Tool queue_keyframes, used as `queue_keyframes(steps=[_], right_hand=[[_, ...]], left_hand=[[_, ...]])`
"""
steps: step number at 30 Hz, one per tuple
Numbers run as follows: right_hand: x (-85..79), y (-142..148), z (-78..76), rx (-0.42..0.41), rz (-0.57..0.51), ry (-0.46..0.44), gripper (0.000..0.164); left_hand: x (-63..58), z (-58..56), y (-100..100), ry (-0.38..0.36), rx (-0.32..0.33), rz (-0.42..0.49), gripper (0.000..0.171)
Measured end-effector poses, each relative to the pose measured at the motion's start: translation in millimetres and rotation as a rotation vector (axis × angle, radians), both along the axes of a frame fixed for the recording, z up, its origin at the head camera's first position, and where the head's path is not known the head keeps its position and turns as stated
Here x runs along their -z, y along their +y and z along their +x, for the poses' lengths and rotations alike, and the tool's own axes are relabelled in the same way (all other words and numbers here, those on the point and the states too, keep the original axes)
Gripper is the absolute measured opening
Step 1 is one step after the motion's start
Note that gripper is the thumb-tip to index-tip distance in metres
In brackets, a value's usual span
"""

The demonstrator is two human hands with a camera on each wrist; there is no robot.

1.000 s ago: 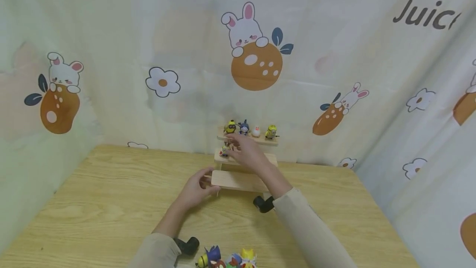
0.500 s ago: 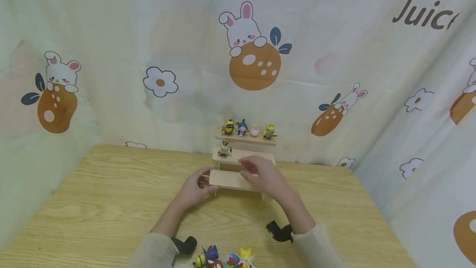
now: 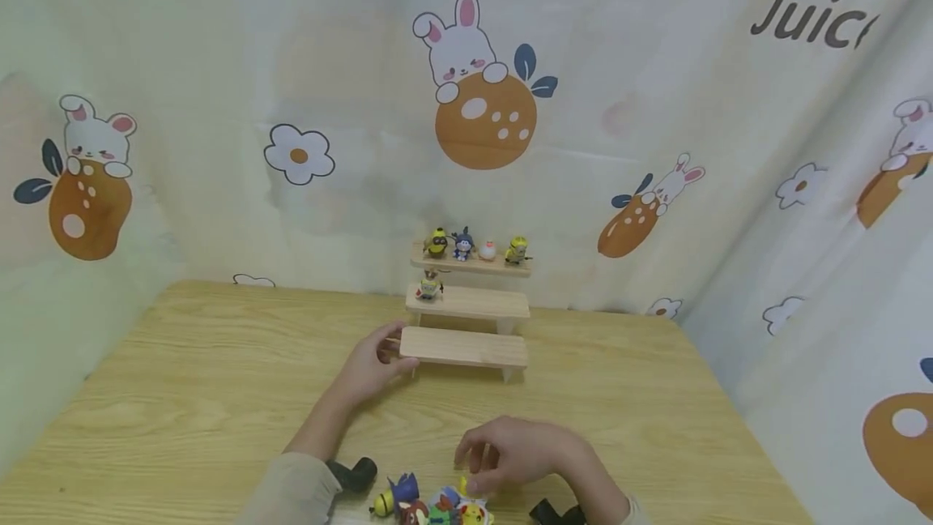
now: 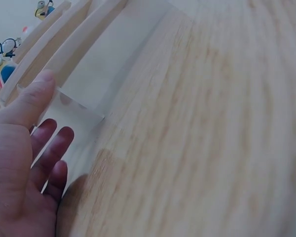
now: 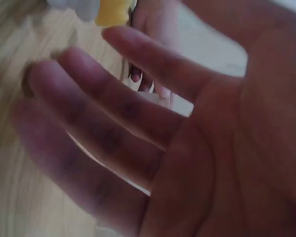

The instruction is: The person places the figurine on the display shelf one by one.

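Note:
A light wooden three-step display stand (image 3: 462, 347) stands toward the back of the table. My left hand (image 3: 372, 367) holds its lowest step by the left end, thumb (image 4: 39, 91) at the front corner and the other fingers loosely bent behind. My right hand (image 3: 517, 452) hovers at the near pile of toy figurines (image 3: 440, 513), its fingers parted and slightly bent, nothing in them. A yellow piece (image 5: 113, 11) shows past its thumb in the right wrist view. On the middle step, at the left, is one small figurine (image 3: 428, 288); the lowest step is bare.
The top step bears a row of figurines: a yellow one (image 3: 436, 244), a blue one (image 3: 463, 245), a white one (image 3: 487, 250) and another yellow one (image 3: 517, 249). Black wrist cameras hang at both wrists. A printed curtain (image 3: 350, 87) closes off the back and sides.
My right hand has left the figurine on the middle step and come down toward me to the near pile. My left hand keeps its place on the stand. The view has shifted slightly.

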State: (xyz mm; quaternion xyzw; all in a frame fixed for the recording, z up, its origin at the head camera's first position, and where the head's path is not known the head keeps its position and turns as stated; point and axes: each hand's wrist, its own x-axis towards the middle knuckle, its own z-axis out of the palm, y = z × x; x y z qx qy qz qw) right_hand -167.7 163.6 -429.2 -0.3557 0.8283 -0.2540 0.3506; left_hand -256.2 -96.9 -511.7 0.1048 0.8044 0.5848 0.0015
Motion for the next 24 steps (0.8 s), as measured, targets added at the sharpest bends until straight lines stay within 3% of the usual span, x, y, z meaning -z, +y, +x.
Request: queue_keyframes(steps=[3,7,13,18,24], right_hand=[[2.0,-0.6,3.6,-0.072,-0.003,-0.053,0.032],[3.5,-5.6,6.8,-0.141,0.010,-0.025,0.033],[3.1,-7.2,5.2,-0.133,0.003,0.004,0.028],[9.2,-1.7,-1.6,-0.052,-0.048,0.053,0.026],[20.6,6.3,-12.0,0.167,-0.145,0.076,0.032]], left_hand=[[0.7,0.8,-0.9,0.004,0.006,0.000,0.069],[1.2,1.5,-1.5,0.006,0.009,0.002,0.068],[-0.4,0.7,-2.7,0.022,0.019,-0.003,0.069],[0.9,-0.1,-3.2,0.021,0.026,-0.009,0.069],[2.0,-0.4,-2.0,0.018,0.031,-0.011,0.069]])
